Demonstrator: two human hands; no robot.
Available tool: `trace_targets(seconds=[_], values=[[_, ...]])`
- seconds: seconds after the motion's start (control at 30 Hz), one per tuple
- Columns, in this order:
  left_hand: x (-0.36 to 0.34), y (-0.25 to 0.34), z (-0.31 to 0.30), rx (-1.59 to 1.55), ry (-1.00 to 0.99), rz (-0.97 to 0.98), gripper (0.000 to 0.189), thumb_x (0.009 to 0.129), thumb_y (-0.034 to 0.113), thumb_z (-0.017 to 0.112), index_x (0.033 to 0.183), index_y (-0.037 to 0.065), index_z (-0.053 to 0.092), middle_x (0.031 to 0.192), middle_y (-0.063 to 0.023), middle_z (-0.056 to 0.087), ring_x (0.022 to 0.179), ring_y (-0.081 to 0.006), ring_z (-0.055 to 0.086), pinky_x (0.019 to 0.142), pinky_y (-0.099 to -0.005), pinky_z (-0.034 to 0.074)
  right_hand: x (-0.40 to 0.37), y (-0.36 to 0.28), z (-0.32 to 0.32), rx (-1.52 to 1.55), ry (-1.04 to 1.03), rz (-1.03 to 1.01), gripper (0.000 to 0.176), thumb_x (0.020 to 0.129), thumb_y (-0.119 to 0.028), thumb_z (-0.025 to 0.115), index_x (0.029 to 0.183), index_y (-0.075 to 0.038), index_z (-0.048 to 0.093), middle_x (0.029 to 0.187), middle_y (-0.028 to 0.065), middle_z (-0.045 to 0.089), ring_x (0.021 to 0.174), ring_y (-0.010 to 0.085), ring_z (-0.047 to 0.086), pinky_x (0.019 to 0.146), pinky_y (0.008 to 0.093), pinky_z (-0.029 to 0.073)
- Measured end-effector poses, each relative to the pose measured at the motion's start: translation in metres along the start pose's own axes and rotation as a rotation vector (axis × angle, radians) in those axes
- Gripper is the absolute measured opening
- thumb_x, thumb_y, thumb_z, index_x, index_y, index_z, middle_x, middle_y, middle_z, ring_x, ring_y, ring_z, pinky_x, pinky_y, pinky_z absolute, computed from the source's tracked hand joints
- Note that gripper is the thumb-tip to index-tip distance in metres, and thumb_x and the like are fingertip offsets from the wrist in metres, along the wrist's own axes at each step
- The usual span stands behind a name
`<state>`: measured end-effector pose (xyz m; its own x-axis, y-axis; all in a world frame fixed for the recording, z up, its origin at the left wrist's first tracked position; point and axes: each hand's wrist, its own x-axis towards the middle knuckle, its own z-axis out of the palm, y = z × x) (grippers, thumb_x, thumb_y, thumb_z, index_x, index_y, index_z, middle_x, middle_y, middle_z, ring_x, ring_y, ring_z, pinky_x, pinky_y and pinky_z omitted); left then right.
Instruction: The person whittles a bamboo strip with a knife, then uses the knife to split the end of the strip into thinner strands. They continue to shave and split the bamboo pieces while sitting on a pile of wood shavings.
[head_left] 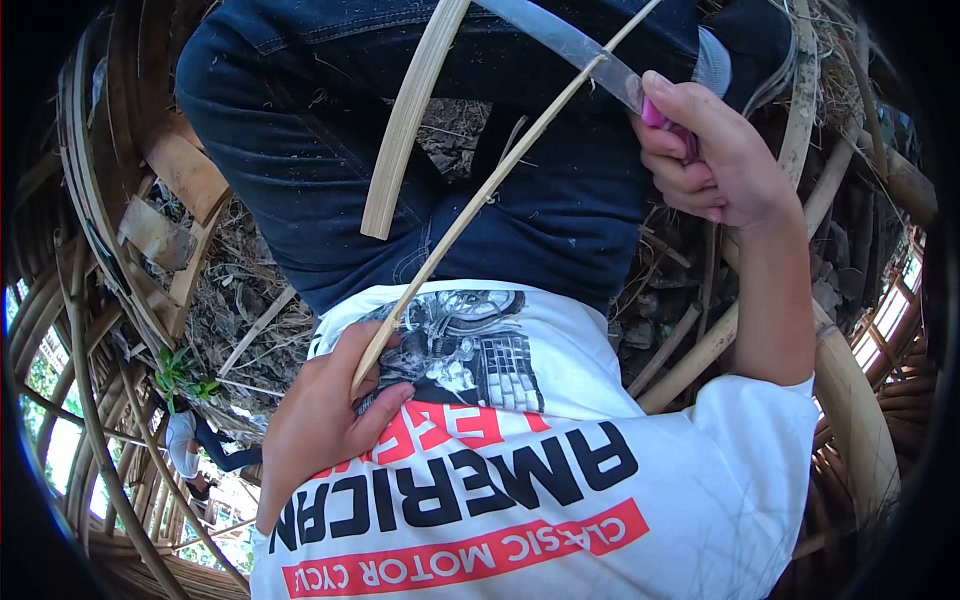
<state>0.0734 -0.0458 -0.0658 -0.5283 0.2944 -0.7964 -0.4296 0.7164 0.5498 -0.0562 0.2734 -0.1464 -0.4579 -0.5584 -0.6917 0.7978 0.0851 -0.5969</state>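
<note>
Knife (572, 48), pink-handled and metal-bladed, sat in the clenched right hand (718, 155), crossing a long, thin, pale bamboo strip (460, 228) at far right; the left hand (322, 408), half-curled, held the strip's near end.

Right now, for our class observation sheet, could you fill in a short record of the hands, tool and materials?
Right hand: closed around the pink handle of a knife
Blade: crosses the thin strip toward its far end
Left hand: at the thin strip's near end; exact grip unclear
Wide strip: over the jeans
Background: another person, lower left
</note>
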Motion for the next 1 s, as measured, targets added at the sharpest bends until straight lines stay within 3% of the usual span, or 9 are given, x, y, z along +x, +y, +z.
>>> trace_targets(seconds=[0.23,0.33,0.4,0.43,0.5,0.73,0.9,0.97,1.0], values=[[0.001,-0.001,-0.002,-0.037,-0.051,-0.026,0.042,0.082,0.012,0.071,0.117,0.003,0.05,0.055,-0.0045,0.041,0.047,-0.0167,0.041,0.051,-0.0298,0.036,0.008,0.005,0.003,0.123,-0.086,-0.012,0.048,0.1,-0.045,0.041,0.064,-0.013,0.037,0.046,-0.0074,0.031,0.032,-0.0001,0.024,0.029,0.0166,0.02],[0.001,0.001,-0.001,-0.019,-0.037,-0.028,0.042,0.082,0.011,0.071,0.117,0.002,0.049,0.055,-0.0043,0.04,0.047,-0.0164,0.041,0.051,-0.0295,0.036,0.007,0.002,0.011,-0.306,0.172,-0.057,0.049,0.1,-0.043,0.041,0.063,-0.012,0.038,0.046,-0.0068,0.032,0.034,0.0004,0.025,0.031,0.0183,0.021],[-0.001,0.002,0.0,-0.014,-0.027,-0.021,0.042,0.082,0.011,0.07,0.117,0.002,0.049,0.055,-0.0044,0.04,0.047,-0.0164,0.041,0.05,-0.0295,0.035,0.008,0.008,0.013,-0.67,0.317,-0.513,0.049,0.101,-0.042,0.042,0.062,-0.012,0.039,0.047,-0.0064,0.032,0.036,0.0012,0.026,0.032,0.0196,0.022],[-0.001,0.002,0.001,-0.012,-0.014,-0.009,0.042,0.082,0.011,0.07,0.117,0.002,0.049,0.055,-0.0044,0.04,0.047,-0.0163,0.041,0.05,-0.0296,0.035,0.004,0.005,0.015,-0.669,0.322,-0.512,0.049,0.101,-0.042,0.042,0.062,-0.012,0.039,0.047,-0.0064,0.032,0.036,0.0012,0.026,0.032,0.0196,0.022],[0.0,0.001,0.0,-0.005,-0.03,0.0,0.041,0.083,0.011,0.07,0.117,0.002,0.049,0.055,-0.0044,0.04,0.047,-0.0161,0.041,0.05,-0.0296,0.035,-0.007,-0.008,0.018,-0.45,0.038,-0.083,0.049,0.101,-0.041,0.04,0.062,-0.012,0.038,0.047,-0.0061,0.032,0.036,0.0017,0.026,0.032,0.0193,0.022],[0.0,-0.004,0.001,-0.07,-0.069,-0.001,0.041,0.083,0.012,0.07,0.117,0.002,0.05,0.057,-0.0028,0.039,0.048,-0.0147,0.038,0.05,-0.0295,0.034,0.006,0.02,0.014,0.244,-0.201,0.032,0.05,0.1,-0.046,0.042,0.062,-0.014,0.036,0.045,-0.0081,0.029,0.032,0.0013,0.022,0.029,0.0174,0.019],[0.002,-0.002,-0.001,-0.103,-0.09,-0.029,0.041,0.083,0.013,0.071,0.117,0.003,0.049,0.057,-0.0023,0.039,0.05,-0.0139,0.039,0.05,-0.0294,0.034,0.009,0.024,0.026,0.232,-0.13,-0.002,0.049,0.1,-0.045,0.042,0.062,-0.013,0.038,0.046,-0.0079,0.03,0.033,0.0013,0.023,0.03,0.0181,0.019],[0.002,0.0,-0.001,-0.097,-0.078,-0.046,0.041,0.083,0.013,0.07,0.117,0.003,0.049,0.057,-0.0023,0.039,0.05,-0.0138,0.039,0.05,-0.0292,0.034,0.01,0.023,0.04,-0.255,0.239,-0.27,0.049,0.1,-0.042,0.044,0.062,-0.011,0.039,0.047,-0.0071,0.031,0.036,0.0015,0.025,0.033,0.0197,0.019],[0.002,0.0,-0.001,-0.091,-0.065,-0.043,0.041,0.083,0.013,0.07,0.117,0.003,0.05,0.057,-0.0024,0.039,0.051,-0.0139,0.04,0.051,-0.0294,0.034,0.009,0.023,0.045,-0.254,0.235,-0.272,0.049,0.1,-0.042,0.044,0.062,-0.011,0.039,0.047,-0.0071,0.031,0.036,0.0015,0.025,0.033,0.0197,0.019]])
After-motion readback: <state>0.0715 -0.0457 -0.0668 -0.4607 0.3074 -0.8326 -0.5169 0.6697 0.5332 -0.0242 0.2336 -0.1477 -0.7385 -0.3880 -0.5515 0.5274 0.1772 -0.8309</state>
